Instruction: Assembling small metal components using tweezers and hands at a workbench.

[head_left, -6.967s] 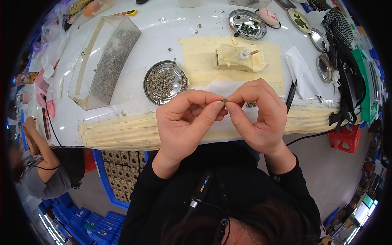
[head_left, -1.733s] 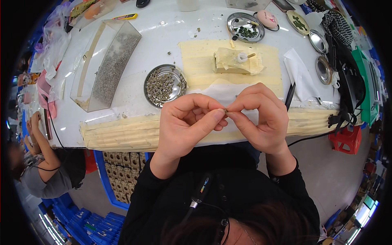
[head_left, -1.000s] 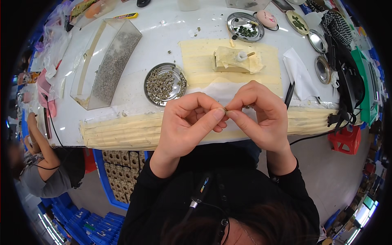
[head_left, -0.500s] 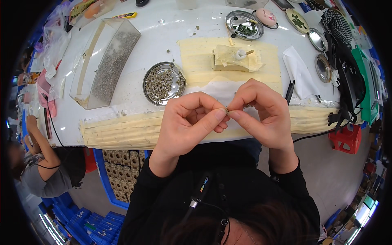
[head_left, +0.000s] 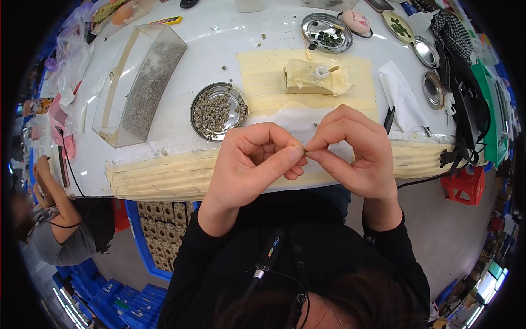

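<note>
My left hand (head_left: pixel 255 162) and my right hand (head_left: pixel 353 153) meet fingertip to fingertip over the near edge of the table. Between their pinched thumbs and forefingers is a tiny greenish-brown piece (head_left: pixel 304 151), mostly hidden and too small to name. Just left of my left hand sits a round steel dish (head_left: pixel 239 130) with many small metallic pieces (head_left: pixel 211 112) in it. Beyond my hands, a block wrapped in cream tape (head_left: pixel 298 81) bears a small white pot (head_left: pixel 321 72) with a stick in it. White paper (head_left: pixel 285 119) lies under my fingers.
A clear bin (head_left: pixel 109 104) of small grey pieces stands at the left. At the far right are a steel dish (head_left: pixel 342 48) with dark green pieces, a pink round object (head_left: pixel 356 21) and a white cloth (head_left: pixel 402 98). Another person (head_left: pixel 60 219) sits at the left.
My right hand has shifted very slightly, its fingers a little more apart from the left's. A small speck now shows on the paper beyond the fingertips. The pinch otherwise stays in place.
</note>
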{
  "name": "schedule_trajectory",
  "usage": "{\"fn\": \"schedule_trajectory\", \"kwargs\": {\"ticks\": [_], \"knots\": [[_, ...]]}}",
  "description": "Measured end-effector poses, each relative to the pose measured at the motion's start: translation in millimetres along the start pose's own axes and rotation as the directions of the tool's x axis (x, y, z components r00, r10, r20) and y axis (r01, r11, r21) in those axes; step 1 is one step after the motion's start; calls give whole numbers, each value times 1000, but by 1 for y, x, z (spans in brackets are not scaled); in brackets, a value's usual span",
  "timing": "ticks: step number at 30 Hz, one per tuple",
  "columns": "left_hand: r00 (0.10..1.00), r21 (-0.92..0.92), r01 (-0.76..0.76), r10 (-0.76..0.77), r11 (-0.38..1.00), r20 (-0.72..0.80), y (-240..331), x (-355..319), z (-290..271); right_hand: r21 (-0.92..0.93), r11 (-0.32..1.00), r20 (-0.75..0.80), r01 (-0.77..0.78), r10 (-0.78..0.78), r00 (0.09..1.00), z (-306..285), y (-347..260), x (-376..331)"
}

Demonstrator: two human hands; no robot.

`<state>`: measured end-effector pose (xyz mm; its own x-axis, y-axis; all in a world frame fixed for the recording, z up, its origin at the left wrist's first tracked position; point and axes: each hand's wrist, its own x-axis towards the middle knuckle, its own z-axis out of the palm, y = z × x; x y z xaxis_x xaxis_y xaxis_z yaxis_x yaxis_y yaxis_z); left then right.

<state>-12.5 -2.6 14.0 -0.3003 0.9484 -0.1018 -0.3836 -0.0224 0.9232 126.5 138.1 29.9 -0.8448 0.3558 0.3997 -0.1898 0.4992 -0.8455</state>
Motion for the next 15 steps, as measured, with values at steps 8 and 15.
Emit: {"fn": "schedule_trajectory", "kwargs": {"ticks": [8, 15], "knots": [[995, 51, -80, 83, 995, -58, -6, -2, 5, -2, 999, -17, -41, 41, 999, 2, 2, -2], [997, 49, -35, 39, 998, -69, -2, -1, 7, 17, 998, -2, -54, 54, 999, 3, 4, -3]]}}
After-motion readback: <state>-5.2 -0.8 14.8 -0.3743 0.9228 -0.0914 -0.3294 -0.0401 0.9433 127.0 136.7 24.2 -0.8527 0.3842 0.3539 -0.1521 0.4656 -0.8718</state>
